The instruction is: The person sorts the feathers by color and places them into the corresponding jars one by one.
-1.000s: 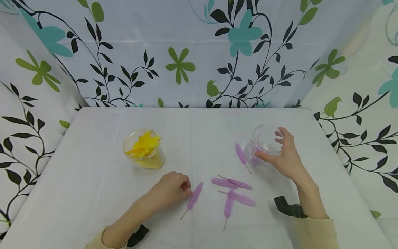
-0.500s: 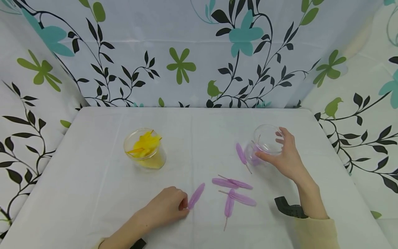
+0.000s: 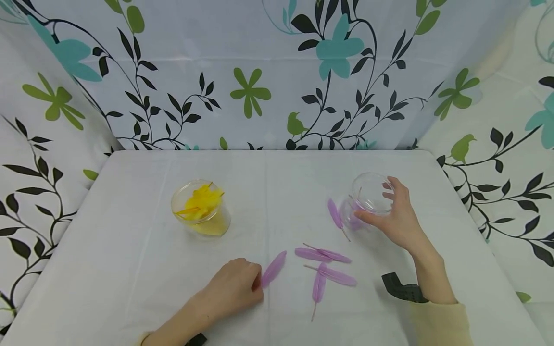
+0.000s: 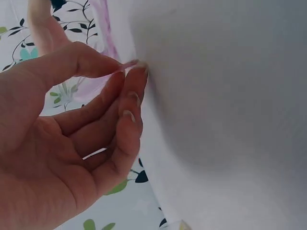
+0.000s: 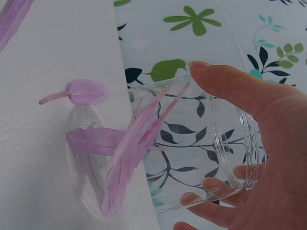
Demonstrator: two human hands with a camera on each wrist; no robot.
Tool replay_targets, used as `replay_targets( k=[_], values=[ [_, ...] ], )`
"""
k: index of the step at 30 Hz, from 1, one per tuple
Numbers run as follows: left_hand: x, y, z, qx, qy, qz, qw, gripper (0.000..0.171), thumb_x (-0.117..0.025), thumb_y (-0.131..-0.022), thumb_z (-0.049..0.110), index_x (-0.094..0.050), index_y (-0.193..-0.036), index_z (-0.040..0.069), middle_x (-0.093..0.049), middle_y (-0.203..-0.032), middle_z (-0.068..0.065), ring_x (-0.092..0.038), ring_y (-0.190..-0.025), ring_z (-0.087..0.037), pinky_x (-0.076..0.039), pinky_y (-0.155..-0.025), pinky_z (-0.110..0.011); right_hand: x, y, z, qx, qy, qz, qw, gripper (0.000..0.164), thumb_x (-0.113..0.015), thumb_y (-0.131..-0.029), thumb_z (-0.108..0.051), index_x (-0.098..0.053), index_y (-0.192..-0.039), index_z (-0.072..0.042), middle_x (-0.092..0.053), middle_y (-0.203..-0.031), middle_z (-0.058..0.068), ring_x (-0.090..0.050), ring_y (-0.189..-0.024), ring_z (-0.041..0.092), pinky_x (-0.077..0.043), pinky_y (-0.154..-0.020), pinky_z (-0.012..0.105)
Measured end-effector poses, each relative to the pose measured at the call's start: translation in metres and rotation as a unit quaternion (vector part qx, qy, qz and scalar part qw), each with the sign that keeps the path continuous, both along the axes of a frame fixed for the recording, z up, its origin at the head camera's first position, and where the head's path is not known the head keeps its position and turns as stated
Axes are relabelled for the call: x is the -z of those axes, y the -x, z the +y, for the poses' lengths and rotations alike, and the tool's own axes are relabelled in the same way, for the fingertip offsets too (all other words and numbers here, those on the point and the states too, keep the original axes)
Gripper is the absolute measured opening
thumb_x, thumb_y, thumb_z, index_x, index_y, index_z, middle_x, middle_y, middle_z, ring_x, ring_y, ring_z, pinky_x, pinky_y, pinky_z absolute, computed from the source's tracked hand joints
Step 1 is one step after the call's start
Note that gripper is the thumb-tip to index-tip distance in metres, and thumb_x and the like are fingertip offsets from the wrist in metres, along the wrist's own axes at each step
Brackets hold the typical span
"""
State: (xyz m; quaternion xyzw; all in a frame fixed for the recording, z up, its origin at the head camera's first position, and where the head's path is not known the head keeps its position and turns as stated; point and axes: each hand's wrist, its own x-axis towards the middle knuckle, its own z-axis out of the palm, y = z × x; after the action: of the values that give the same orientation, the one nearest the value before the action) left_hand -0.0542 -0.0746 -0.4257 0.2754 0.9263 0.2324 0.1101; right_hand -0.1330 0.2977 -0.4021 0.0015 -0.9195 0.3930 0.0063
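Observation:
My left hand (image 3: 235, 288) pinches the quill end of a purple feather (image 3: 274, 269) between thumb and fingertips, low over the white table. In the left wrist view the thin quill (image 4: 129, 64) shows at the fingertips. On the right, my right hand (image 3: 400, 218) holds a clear cup (image 3: 373, 192) upright, thumb on the near side and fingers round the back. Several purple feathers (image 5: 132, 153) stand inside that cup, tips down and quills up. Beside its base lies one loose purple feather (image 3: 334, 214).
A second clear cup (image 3: 218, 226) holds yellow feathers (image 3: 201, 199) at the left of the table. Between my hands lie several purple feathers (image 3: 319, 283), some crossing one another. Patterned cloth (image 3: 251, 29) hangs behind and at both sides of the white table (image 3: 130, 288).
My left hand has moved toward the near edge, from beside the feather to its quill end, which it now pinches. The right hand and its cup have stayed in place.

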Motion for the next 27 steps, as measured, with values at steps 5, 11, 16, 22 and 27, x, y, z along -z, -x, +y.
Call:
replay_targets(
  k=[5, 11, 16, 22, 27],
  values=[
    [-0.017, 0.021, 0.009, -0.013, -0.015, -0.052, 0.9984, 0.015, -0.073, -0.082, 0.011, -0.061, -0.074, 0.014, -0.05, -0.061, 0.009, -0.044, -0.057, -0.008, -0.041, -0.054, -0.02, 0.0, -0.001, 0.0, 0.0, -0.002, -0.005, 1.0, 0.118, -0.082, -0.08, -0.044, 0.0, -0.159, -0.01, -0.023, -0.156, 0.025, -0.032, -0.14, 0.047, -0.036, -0.099, 0.075],
    [-0.043, 0.046, 0.028, -0.032, -0.047, -0.032, 0.9979, 0.004, -0.07, -0.089, 0.015, -0.069, -0.086, 0.013, -0.061, -0.076, 0.008, -0.052, -0.072, -0.01, -0.048, -0.066, -0.022, 0.0, 0.0, 0.0, 0.0, 0.001, -0.009, 1.0, 0.118, -0.082, -0.08, -0.044, -0.001, -0.159, -0.01, -0.021, -0.156, 0.025, -0.031, -0.141, 0.046, -0.036, -0.1, 0.074],
    [-0.064, 0.07, 0.052, -0.028, -0.088, -0.015, 0.9956, 0.007, -0.068, -0.093, 0.016, -0.073, -0.097, 0.012, -0.067, -0.087, 0.004, -0.058, -0.085, -0.015, -0.051, -0.078, -0.026, 0.0, 0.0, 0.0, -0.002, 0.003, -0.01, 1.0, 0.118, -0.082, -0.08, -0.044, -0.001, -0.159, -0.01, -0.021, -0.156, 0.025, -0.031, -0.14, 0.046, -0.036, -0.099, 0.074],
    [-0.086, 0.097, 0.083, 0.011, -0.111, 0.024, 0.9935, 0.012, -0.063, -0.097, 0.014, -0.073, -0.1, 0.008, -0.07, -0.09, 0.0, -0.059, -0.088, -0.018, -0.051, -0.08, -0.028, 0.0, 0.0, 0.0, -0.001, 0.0, -0.009, 1.0, 0.119, -0.082, -0.08, -0.044, 0.0, -0.159, -0.01, -0.021, -0.156, 0.025, -0.032, -0.14, 0.047, -0.036, -0.099, 0.074],
    [-0.095, 0.118, 0.109, 0.016, -0.085, 0.026, 0.9959, 0.015, -0.061, -0.1, 0.018, -0.073, -0.101, 0.008, -0.066, -0.085, 0.0, -0.055, -0.08, -0.015, -0.048, -0.071, -0.023, 0.0, 0.0, 0.001, 0.003, 0.002, -0.009, 1.0, 0.118, -0.081, -0.08, -0.047, 0.0, -0.159, -0.011, -0.021, -0.157, 0.025, -0.031, -0.141, 0.046, -0.036, -0.1, 0.074]
  ],
)
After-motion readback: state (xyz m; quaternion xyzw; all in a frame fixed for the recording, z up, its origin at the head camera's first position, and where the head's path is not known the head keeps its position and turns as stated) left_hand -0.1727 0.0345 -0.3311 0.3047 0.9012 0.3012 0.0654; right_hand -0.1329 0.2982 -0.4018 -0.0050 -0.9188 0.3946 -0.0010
